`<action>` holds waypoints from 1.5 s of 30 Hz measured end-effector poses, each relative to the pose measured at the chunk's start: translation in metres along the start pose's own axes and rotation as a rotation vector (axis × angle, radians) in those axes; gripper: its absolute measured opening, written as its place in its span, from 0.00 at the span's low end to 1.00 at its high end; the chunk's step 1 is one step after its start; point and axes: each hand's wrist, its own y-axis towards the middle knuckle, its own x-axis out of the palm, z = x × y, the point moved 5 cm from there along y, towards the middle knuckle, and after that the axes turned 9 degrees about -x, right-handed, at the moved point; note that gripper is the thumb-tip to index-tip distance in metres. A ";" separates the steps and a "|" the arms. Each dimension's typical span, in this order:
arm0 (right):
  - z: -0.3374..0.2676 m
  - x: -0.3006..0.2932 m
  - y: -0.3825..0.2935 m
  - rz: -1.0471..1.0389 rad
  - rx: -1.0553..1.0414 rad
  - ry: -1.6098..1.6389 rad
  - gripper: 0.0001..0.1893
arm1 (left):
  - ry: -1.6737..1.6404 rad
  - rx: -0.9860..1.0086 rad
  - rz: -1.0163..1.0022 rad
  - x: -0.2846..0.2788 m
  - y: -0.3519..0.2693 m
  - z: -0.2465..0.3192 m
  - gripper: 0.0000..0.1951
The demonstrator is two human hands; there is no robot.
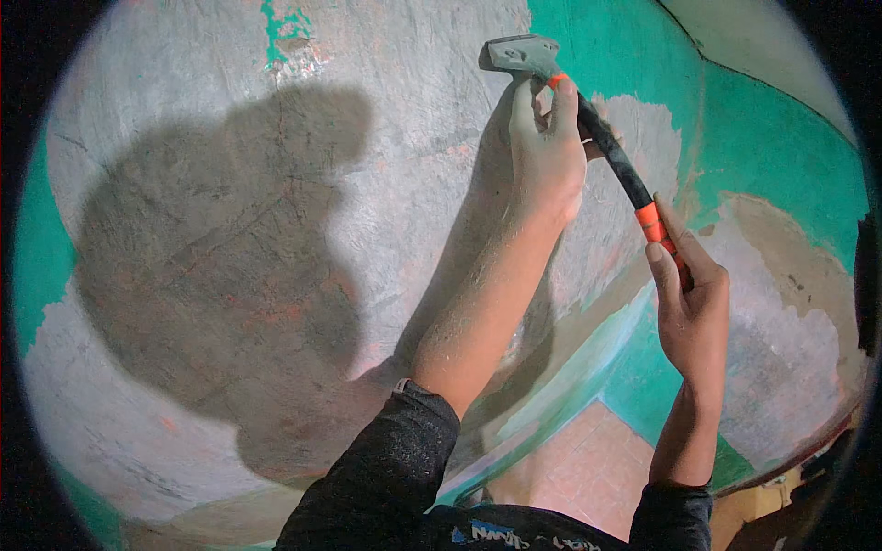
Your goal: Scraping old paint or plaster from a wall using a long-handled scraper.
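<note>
A long-handled scraper (620, 162) with a grey head and a black and orange handle slants across the upper right, before the wall. My left hand (551, 148) grips it just below the head, around the orange collar. Lower down, my right hand (689, 289) is closed on the orange grip at the handle's end. The scraper's head is at the border of bare grey plaster (413, 193) and green paint (592, 41); whether its blade touches the wall cannot be told. A small patch of green paint (279, 34) remains at the top left.
A wall corner runs down the right side, with a second bare patch (772, 344) on the adjoining green wall. Pinkish floor tiles (586, 461) show below. Dark and yellowish objects stand at the lower right edge. A large shadow falls on the plaster at left.
</note>
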 end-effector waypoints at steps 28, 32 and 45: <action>0.005 -0.011 -0.001 -0.008 -0.017 0.004 0.21 | -0.024 -0.034 0.038 0.008 -0.013 -0.003 0.14; 0.001 -0.005 -0.012 -0.034 -0.028 0.020 0.21 | -0.008 -0.057 0.050 0.001 -0.025 0.002 0.13; 0.003 0.000 0.000 -0.015 -0.011 0.036 0.21 | 0.024 -0.007 0.025 0.003 -0.004 0.005 0.12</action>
